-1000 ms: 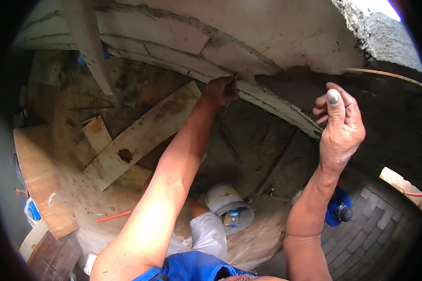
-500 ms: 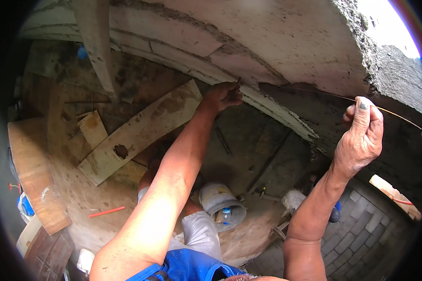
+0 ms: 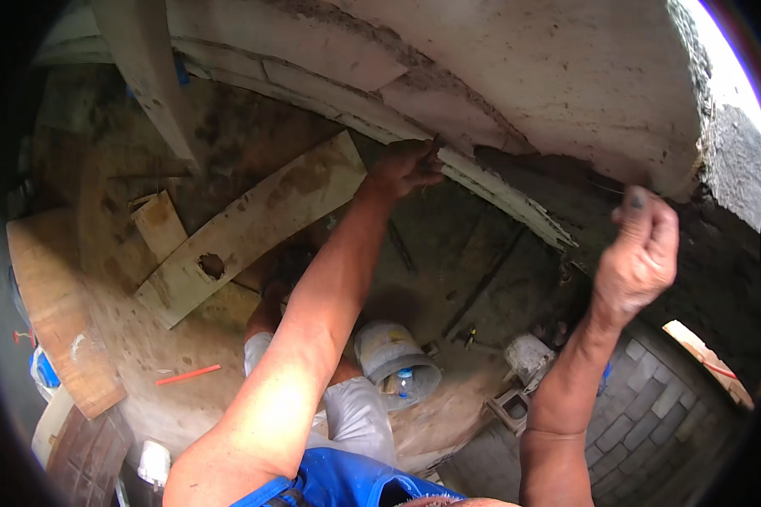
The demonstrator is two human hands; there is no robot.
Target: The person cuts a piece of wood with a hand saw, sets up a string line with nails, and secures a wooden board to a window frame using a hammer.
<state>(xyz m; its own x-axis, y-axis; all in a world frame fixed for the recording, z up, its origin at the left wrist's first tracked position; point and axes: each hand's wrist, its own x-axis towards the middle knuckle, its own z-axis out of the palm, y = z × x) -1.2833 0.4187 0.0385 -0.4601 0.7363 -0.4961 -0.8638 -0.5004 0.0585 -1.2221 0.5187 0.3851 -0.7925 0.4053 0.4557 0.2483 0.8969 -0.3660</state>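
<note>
My left hand [image 3: 404, 169] is closed at the lower edge of the pale wall [image 3: 558, 93], against a rough light strip [image 3: 507, 194]. A thin dark nail-like piece [image 3: 436, 142] sticks up from its fingers; most of it is hidden. Over to the right, my right hand [image 3: 638, 253] is raised with thumb and fingers pinched together. A thin string [image 3: 604, 185] shows faintly beside its fingertips, below the wall's edge. How the string runs between the two hands cannot be made out.
Below stand a bucket [image 3: 397, 367] with a small bottle inside and a grey hollow block [image 3: 511, 407]. A long stained board [image 3: 258, 228] with a hole lies at left, near a slanting post [image 3: 148, 76]. An orange stick [image 3: 188, 374] lies on the floor. Paving bricks [image 3: 643, 406] lie lower right.
My right hand has come down and slightly left, and its fingers have tilted. The string, clear to its right before, now shows only faintly. My left hand has hardly moved.
</note>
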